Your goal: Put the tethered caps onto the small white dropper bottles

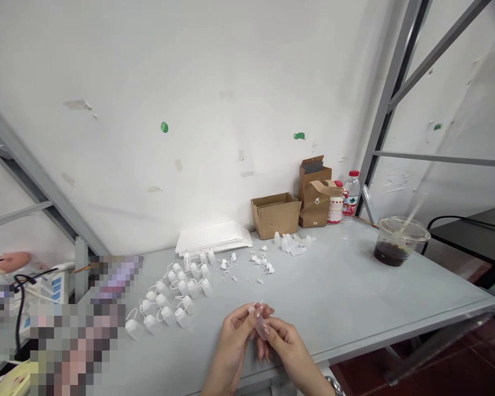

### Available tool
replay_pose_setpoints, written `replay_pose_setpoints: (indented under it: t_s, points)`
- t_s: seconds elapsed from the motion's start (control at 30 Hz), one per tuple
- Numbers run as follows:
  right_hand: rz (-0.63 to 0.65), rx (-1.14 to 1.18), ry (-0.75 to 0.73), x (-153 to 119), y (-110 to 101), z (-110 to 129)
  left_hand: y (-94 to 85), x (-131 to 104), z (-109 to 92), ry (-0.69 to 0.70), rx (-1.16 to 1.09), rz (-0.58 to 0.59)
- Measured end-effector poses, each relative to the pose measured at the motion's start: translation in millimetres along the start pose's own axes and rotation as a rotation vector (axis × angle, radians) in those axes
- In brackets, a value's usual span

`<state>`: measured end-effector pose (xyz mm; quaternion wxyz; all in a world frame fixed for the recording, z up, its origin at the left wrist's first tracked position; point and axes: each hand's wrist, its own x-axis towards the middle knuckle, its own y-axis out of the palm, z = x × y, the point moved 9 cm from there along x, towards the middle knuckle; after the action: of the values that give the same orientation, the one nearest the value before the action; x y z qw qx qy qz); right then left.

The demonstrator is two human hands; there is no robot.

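Here, about twenty capped bottles [182, 318] stand left of one white stack [212, 236]; the left hand [234, 333] and right hand [289, 344] narrowly pinch one small translucent bottle [261, 328] near the front edge, a between-hands step that seems to call for light, steady pressure. Beyond: loose caps [269, 268], one carton [278, 220], jumbled clear pieces [286, 243], uncounted, one bag [313, 212], one red-capped bottle [350, 203], one cup [391, 250].

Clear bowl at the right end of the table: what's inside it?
The clear bowl holds something dark with a few yellowish bits showing, and a pale straw stands in it. Whatever lies deeper, and the straw's lower end, are hidden by the dark contents.
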<state>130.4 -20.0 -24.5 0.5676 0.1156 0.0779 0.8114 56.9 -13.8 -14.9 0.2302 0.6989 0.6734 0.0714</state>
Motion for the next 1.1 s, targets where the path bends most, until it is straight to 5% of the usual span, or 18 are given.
replay_pose_setpoints:
  t_s: [0.27,0.53,0.77,1.1]
  points:
    - [-0.010,-0.002,-0.013,-0.6,0.8,-0.7,6.5,-5.0,4.0,-0.074,-0.104,0.078]
    - [0.020,0.051,-0.008,1.7,-0.5,-7.3,4.2,-6.0,0.4,-0.018,-0.027,0.031]
    - [0.003,0.142,-0.012,3.6,-3.6,-10.2,6.2,-10.5,1.4,-0.024,-0.161,0.159]
    - [-0.018,0.028,-0.017,1.4,-5.2,-5.5,2.7,-7.4,12.3,-0.086,-0.277,0.109]
